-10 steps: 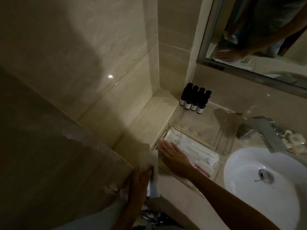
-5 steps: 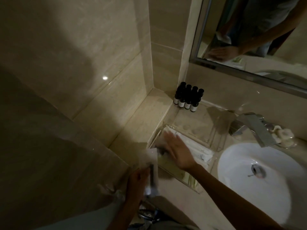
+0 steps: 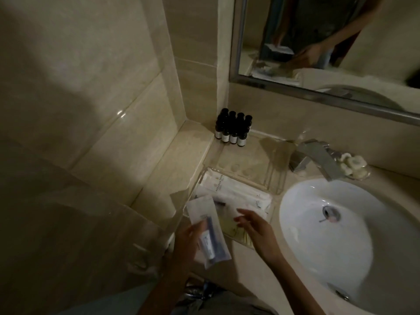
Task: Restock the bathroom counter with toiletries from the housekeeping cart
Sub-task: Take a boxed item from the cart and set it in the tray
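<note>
My left hand (image 3: 185, 244) grips a clear sachet (image 3: 208, 230) with a small tube and a dark toothbrush inside, held over the near left corner of a clear acrylic tray (image 3: 278, 185) on the counter. Several white wrapped toiletry packets (image 3: 229, 190) lie in the tray's near half. My right hand (image 3: 255, 228) hovers open, fingers spread, just above the tray's near edge, touching nothing that I can see. Several small dark bottles (image 3: 231, 130) with white labels stand in a cluster at the back corner.
A white round basin (image 3: 336, 242) sits to the right, with a chrome faucet (image 3: 316, 159) behind it and white soap pieces (image 3: 352, 165) on a dish. A mirror (image 3: 329, 42) hangs above. A raised marble ledge (image 3: 172, 164) runs along the left.
My right hand has lifted off the packets in the tray and drawn back toward me. My left hand has raised the sachet up and forward over the tray's corner.
</note>
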`<state>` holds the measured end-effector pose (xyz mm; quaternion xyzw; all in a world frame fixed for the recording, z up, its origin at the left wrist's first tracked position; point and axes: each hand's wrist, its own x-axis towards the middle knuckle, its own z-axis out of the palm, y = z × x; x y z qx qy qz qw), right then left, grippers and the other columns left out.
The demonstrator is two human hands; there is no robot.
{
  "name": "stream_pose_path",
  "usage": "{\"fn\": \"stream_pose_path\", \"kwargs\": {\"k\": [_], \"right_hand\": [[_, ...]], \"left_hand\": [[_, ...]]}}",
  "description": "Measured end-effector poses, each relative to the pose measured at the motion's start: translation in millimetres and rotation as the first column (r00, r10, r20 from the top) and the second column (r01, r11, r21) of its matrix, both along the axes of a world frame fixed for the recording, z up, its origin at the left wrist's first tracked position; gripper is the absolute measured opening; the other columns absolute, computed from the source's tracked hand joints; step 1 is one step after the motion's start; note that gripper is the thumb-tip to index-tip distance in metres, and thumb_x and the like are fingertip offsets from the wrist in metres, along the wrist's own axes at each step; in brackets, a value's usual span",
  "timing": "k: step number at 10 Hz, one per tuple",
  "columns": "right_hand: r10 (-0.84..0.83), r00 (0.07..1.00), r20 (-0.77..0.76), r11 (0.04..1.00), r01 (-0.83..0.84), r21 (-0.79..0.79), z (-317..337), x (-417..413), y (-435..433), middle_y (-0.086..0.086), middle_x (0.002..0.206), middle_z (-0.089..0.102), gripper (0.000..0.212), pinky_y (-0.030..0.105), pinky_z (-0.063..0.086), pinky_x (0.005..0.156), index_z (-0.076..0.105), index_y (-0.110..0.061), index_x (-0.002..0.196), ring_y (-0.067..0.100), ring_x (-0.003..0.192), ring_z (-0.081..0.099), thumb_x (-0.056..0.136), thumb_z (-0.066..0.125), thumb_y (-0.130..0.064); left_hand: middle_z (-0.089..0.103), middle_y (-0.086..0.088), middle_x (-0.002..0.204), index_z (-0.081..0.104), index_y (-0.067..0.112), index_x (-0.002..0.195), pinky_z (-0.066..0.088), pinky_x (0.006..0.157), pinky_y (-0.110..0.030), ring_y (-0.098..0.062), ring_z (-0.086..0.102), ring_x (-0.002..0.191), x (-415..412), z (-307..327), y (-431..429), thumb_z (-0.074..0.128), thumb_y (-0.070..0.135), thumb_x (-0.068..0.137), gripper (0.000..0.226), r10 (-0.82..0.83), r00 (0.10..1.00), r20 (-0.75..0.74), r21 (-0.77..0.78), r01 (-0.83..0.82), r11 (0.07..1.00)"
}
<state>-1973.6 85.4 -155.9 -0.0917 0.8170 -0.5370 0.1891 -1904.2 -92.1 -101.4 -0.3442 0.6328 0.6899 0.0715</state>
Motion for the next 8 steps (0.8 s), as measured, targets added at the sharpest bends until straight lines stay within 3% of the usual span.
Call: {"fn": "stream_pose_path", "kwargs": {"k": [1,2,3,4,5,6,7,8], "right_hand": [[0.133,0.983,0.125,0.99,-0.127,-0.055,5.8,13.8,-9.1,-0.007,0.098,0.069,0.017,0.021,0.052,0.075,0.061,-0.03,0.109,0.001,0.089,0.065,0.092,0.061,-0.027],[0.149,0.957,0.249,0.98,-0.109,-0.167,9.3,16.2,-16.1,0.002,0.095,0.072,0.027,0.025,0.055,0.071,0.067,-0.017,0.107,0.013,0.084,0.07,0.086,0.068,-0.034],[0.105,0.956,0.274,0.983,-0.059,-0.173,11.1,15.5,-17.2,0.011,0.096,0.072,0.026,0.028,0.058,0.071,0.067,-0.008,0.107,0.018,0.084,0.071,0.086,0.069,-0.023],[0.051,0.971,0.235,0.993,-0.024,-0.114,6.6,5.2,-9.1,0.016,0.09,0.071,0.024,0.032,0.059,0.067,0.068,-0.001,0.101,0.018,0.077,0.071,0.084,0.071,-0.019],[-0.034,0.994,0.108,0.999,0.033,0.011,0.0,-5.5,1.3,0.008,0.077,0.072,0.02,0.045,0.057,0.068,0.068,-0.008,0.091,0.016,0.068,0.07,0.082,0.073,-0.025],[-0.098,0.971,-0.22,0.952,0.156,0.263,2.5,-9.2,5.2,-0.002,0.074,0.072,0.007,0.034,0.053,0.062,0.074,-0.024,0.088,0.013,0.066,0.066,0.085,0.07,-0.029],[-0.025,0.833,-0.552,0.895,0.265,0.359,7.9,-6.4,-1.0,-0.003,0.09,0.075,0.025,0.027,0.053,0.058,0.071,-0.028,0.11,0.017,0.071,0.069,0.085,0.07,-0.022],[0.071,0.819,-0.569,0.944,0.13,0.303,16.5,2.0,-11.8,-0.006,0.107,0.071,0.034,0.026,0.056,0.061,0.062,-0.03,0.122,0.011,0.08,0.068,0.088,0.062,-0.028]], "left_hand": [[0.069,-0.003,0.088,0.063,0.019,0.099,0.053,0.083,-0.03,0.003,0.066,0.07,-19.2,-21.2,1.7,0.063,0.03,0.085,0.019,0.207,0.977,-0.051,0.324,-0.18,0.929],[0.071,-0.014,0.083,0.069,0.003,0.097,0.051,0.074,-0.017,-0.011,0.064,0.076,-29.4,-29.1,-8.6,0.059,0.021,0.087,0.023,-0.115,0.898,-0.424,-0.2,0.03,0.979],[0.069,-0.016,0.101,0.069,0.012,0.095,0.052,0.083,-0.02,-0.02,0.065,0.093,-29.1,-21.8,11.8,0.063,0.01,0.087,0.01,0.014,0.931,-0.364,-0.057,-0.037,0.998],[0.066,-0.009,0.101,0.064,0.017,0.091,0.052,0.081,-0.033,-0.023,0.063,0.097,-37.0,-16.8,16.7,0.058,0.001,0.089,0.017,0.154,0.965,-0.214,0.109,-0.133,0.985],[0.066,-0.012,0.113,0.063,0.015,0.103,0.053,0.085,-0.033,-0.027,0.063,0.108,-38.6,-7.2,15.6,0.058,0.002,0.09,0.019,0.143,0.969,-0.202,0.154,-0.113,0.982],[0.055,-0.01,0.132,0.054,0.015,0.125,0.048,0.097,-0.034,-0.022,0.055,0.12,-32.1,-0.2,17.5,0.06,0.013,0.091,0.035,-0.033,0.976,-0.213,0.244,0.086,0.966],[0.05,0.001,0.135,0.049,0.03,0.126,0.04,0.108,-0.039,-0.016,0.047,0.127,-35.7,5.6,35.2,0.064,0.025,0.089,0.04,-0.162,0.968,-0.189,0.235,0.205,0.95],[0.059,0.001,0.125,0.052,0.028,0.125,0.049,0.097,-0.035,-0.016,0.057,0.115,-47.8,7.6,49.1,0.063,0.036,0.084,0.043,-0.114,0.985,-0.126,0.212,0.139,0.967]]}}
